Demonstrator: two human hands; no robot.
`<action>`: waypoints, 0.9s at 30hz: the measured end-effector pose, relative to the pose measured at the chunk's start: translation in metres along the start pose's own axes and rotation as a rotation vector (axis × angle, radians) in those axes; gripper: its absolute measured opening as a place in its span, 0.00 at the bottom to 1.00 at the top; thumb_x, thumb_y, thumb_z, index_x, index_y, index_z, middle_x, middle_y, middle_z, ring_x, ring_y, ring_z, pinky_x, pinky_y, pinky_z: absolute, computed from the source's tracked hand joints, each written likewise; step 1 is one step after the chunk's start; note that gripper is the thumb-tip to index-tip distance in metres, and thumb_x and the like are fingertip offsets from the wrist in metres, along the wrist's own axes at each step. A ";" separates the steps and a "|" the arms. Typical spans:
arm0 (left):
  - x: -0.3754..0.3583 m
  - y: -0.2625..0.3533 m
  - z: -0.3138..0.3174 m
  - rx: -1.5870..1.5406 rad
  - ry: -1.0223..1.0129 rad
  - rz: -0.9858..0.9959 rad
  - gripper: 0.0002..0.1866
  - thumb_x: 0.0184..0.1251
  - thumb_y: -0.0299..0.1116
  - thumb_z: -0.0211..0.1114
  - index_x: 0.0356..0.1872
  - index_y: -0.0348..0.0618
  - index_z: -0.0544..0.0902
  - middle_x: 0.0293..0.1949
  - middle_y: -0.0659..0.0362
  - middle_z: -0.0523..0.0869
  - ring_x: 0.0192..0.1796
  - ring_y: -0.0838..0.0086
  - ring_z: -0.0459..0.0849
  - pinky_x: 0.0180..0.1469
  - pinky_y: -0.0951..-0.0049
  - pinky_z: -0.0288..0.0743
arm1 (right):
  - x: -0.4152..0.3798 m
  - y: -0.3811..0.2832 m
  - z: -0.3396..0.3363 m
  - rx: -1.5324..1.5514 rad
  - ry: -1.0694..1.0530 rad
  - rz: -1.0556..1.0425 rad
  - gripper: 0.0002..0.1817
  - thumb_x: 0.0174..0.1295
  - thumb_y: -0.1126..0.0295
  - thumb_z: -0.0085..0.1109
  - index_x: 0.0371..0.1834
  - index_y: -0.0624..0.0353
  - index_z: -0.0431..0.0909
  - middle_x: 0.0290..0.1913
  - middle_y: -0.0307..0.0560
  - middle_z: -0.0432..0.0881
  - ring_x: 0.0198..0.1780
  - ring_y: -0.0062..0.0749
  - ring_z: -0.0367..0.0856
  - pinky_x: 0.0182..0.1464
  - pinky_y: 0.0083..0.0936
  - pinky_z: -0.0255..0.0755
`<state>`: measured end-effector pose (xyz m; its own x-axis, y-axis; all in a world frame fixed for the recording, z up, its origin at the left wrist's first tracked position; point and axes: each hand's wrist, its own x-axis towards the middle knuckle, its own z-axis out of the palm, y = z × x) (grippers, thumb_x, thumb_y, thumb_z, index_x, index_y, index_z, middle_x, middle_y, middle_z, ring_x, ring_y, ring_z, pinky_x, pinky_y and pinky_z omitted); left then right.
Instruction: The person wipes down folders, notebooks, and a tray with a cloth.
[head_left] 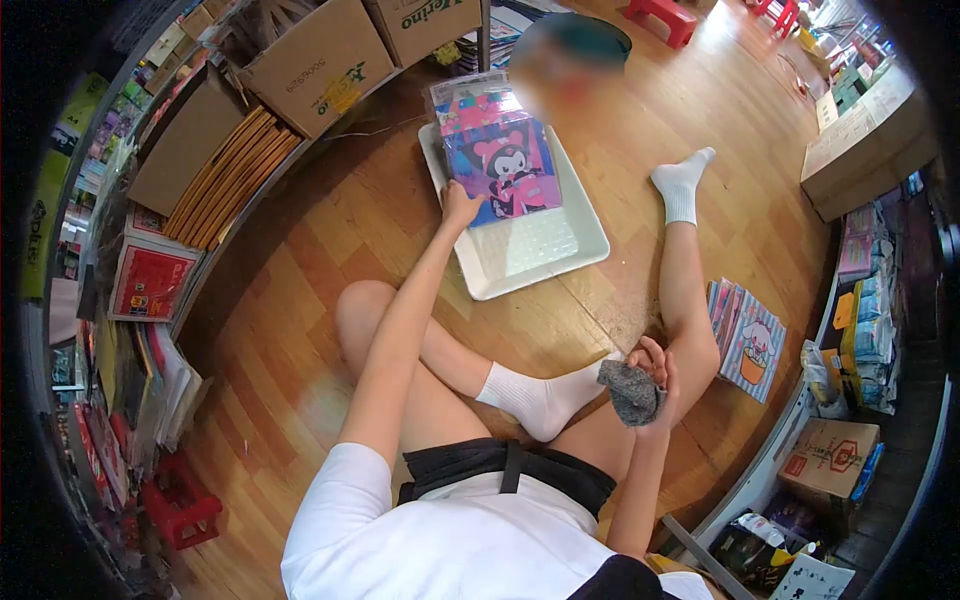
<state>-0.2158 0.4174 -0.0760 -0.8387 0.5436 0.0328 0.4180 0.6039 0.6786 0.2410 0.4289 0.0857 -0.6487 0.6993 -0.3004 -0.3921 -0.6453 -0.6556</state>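
Observation:
My left hand (462, 205) reaches forward to the lower left edge of a pink and purple cartoon-printed packet (508, 170), with its fingers closed on that edge. Beneath the packet is a white tray (525, 262) on the wooden floor, its near part showing. A crumpled grey cloth (632, 392) is in my right hand (660, 375), held above my right thigh with the fingers curled around it. More plastic-wrapped packets (470, 95) lie at the far end of the tray, partly under the cartoon one.
My legs in white socks frame the floor. Striped cartoon booklets (750, 345) lie beside my right knee. Shelves with cardboard boxes (318, 65) stand left, and another carton (865, 145) right. A red stool (665, 18) and a dark green basin (600, 42) are farther ahead.

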 end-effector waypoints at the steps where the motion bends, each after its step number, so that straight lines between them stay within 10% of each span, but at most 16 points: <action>1: -0.001 0.001 -0.002 -0.012 0.004 -0.006 0.34 0.49 0.45 0.72 0.47 0.22 0.72 0.48 0.35 0.77 0.56 0.47 0.72 0.61 0.57 0.65 | -0.001 0.001 0.002 -0.018 -0.015 0.011 0.26 0.71 0.51 0.40 0.57 0.63 0.70 0.34 0.49 0.76 0.36 0.34 0.81 0.39 0.27 0.79; 11: -0.021 0.017 -0.018 -0.320 -0.062 -0.028 0.32 0.51 0.47 0.71 0.49 0.31 0.73 0.48 0.40 0.78 0.57 0.52 0.71 0.60 0.59 0.65 | -0.010 0.011 -0.018 0.005 -0.032 0.035 0.27 0.71 0.52 0.39 0.57 0.66 0.70 0.35 0.50 0.76 0.38 0.34 0.79 0.41 0.30 0.80; 14: -0.039 0.035 -0.022 -0.342 0.221 0.008 0.32 0.53 0.45 0.71 0.51 0.30 0.70 0.46 0.44 0.78 0.53 0.57 0.74 0.58 0.61 0.67 | -0.008 0.010 -0.021 0.017 -0.043 0.036 0.26 0.71 0.53 0.39 0.57 0.65 0.70 0.36 0.50 0.77 0.37 0.33 0.80 0.40 0.28 0.80; 27: -0.100 0.088 -0.020 -1.047 -0.088 0.163 0.29 0.68 0.32 0.58 0.66 0.37 0.58 0.57 0.54 0.73 0.60 0.69 0.70 0.62 0.73 0.62 | -0.014 0.029 0.015 0.225 -0.165 0.071 0.39 0.63 0.42 0.49 0.65 0.65 0.62 0.39 0.48 0.75 0.34 0.28 0.73 0.36 0.26 0.74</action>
<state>-0.1017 0.4043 -0.0043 -0.7538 0.6385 0.1552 -0.0213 -0.2598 0.9654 0.2293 0.3953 0.0811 -0.7698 0.6025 -0.2108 -0.4649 -0.7554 -0.4618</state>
